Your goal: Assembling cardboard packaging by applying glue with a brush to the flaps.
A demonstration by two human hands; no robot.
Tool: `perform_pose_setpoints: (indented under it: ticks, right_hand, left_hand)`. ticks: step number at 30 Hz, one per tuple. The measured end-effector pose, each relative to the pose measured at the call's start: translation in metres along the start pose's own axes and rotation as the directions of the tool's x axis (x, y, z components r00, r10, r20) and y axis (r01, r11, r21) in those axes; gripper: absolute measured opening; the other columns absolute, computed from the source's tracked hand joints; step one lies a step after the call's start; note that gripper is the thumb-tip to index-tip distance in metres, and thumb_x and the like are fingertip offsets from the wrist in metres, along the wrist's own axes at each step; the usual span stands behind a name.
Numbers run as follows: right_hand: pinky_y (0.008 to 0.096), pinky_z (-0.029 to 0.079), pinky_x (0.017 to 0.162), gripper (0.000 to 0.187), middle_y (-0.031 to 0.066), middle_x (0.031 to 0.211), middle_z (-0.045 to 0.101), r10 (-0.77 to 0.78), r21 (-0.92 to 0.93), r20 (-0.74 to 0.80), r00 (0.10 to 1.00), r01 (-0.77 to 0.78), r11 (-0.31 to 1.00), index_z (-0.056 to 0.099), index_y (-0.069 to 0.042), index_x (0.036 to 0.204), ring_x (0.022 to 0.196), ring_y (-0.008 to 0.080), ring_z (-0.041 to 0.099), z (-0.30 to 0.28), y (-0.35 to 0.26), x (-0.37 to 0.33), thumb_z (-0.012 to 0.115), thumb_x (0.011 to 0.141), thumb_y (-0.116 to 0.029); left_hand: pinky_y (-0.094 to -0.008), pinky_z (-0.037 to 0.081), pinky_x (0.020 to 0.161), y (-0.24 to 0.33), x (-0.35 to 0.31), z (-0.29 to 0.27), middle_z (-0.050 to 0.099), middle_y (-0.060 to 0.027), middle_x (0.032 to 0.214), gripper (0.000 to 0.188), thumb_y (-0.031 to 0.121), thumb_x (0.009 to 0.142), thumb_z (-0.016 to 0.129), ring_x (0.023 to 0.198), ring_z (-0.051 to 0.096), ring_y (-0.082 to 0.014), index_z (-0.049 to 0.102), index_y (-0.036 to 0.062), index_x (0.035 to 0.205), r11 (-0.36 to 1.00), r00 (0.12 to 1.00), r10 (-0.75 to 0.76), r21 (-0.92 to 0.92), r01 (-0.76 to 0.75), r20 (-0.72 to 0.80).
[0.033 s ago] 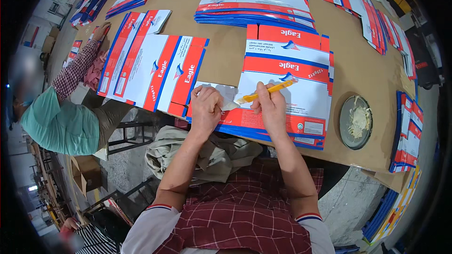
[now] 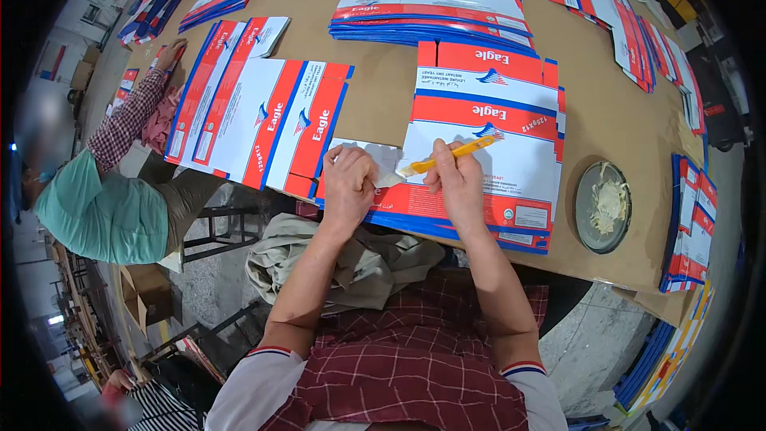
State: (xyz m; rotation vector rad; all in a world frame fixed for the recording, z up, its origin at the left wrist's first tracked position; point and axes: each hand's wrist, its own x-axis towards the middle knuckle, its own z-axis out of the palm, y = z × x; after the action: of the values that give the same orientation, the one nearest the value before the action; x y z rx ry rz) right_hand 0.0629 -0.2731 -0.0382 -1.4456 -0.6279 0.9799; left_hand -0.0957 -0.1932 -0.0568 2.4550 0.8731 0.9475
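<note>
Right grip (image 2: 458, 185): closed round yellow brush (image 2: 476, 146) | left grip (image 2: 348, 187): curled against white carton flap (image 2: 386, 156), pinch can't be told

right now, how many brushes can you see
1: the yellow-handled brush, held in the right hand, its bristles over the flat cartons near the left hand. Others may be hidden.

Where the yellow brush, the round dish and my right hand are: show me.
Yellow brush (image 2: 474, 146): head view, handle's upper part.
Round dish (image 2: 585, 219): head view, bare inner left side.
Right hand (image 2: 459, 182): head view, middle of it.
</note>
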Motion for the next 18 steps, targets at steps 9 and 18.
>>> perform_pose_setpoints:
  ticks: [9, 18]
  right_hand:
    - [0.0192, 0.038, 0.042, 0.034, 0.0027, 0.053, 0.050, 0.093, 0.126, -0.033, 0.995, -0.088, 0.988, 0.048, -0.003, 0.078, 0.044, 0.0073, 0.046, -0.008, 0.001, 0.004, 0.047, 0.091, -0.033]
    - [0.0205, 0.040, 0.047, 0.029, 0.0015, 0.053, 0.047, 0.052, 0.053, 0.042, 0.998, -0.054, 0.997, 0.048, -0.005, 0.081, 0.046, 0.0062, 0.045, -0.003, 0.000, 0.001, 0.046, 0.092, -0.032]
  left_hand:
    - [-0.0404, 0.033, 0.087, 0.001, 0.001, 0.000, 0.049, -0.0040, 0.069, 0.022, -0.011, 0.058, 0.053, 0.080, 0.054, -0.0209, 0.044, 0.0070, 0.066, 0.999, 1.000, -0.016, -0.034, 0.016, -0.012]
    - [-0.0385, 0.034, 0.085, 0.002, 0.002, 0.000, 0.049, -0.0039, 0.068, 0.023, -0.013, 0.056, 0.051, 0.077, 0.054, -0.0212, 0.044, 0.0065, 0.065, 1.000, 1.000, -0.005, -0.017, 0.005, -0.024]
